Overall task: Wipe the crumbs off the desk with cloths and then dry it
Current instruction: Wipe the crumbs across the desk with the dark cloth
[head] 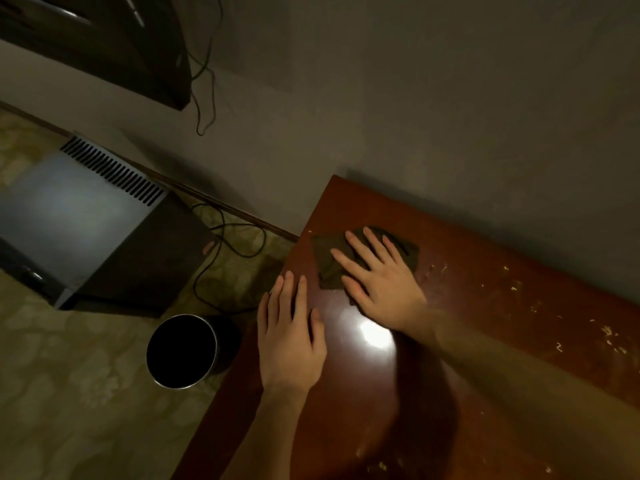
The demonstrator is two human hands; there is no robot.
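The dark cloth [330,263] lies near the far left corner of the desk [467,268], pressed under the right hand [381,282], fingers straight and spread. The left hand [291,341] rests flat and empty at the desk's left edge; crumbs [514,288] dot its right side.

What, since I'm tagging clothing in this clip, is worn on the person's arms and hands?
Nothing shows. The left hand and right hand are bare: no gloves, rings or watch in view. The left forearm and right forearm are bare too, with no sleeve or cuff up to the picture's edge. The right forearm is blurred, so a thin band there could be missed.
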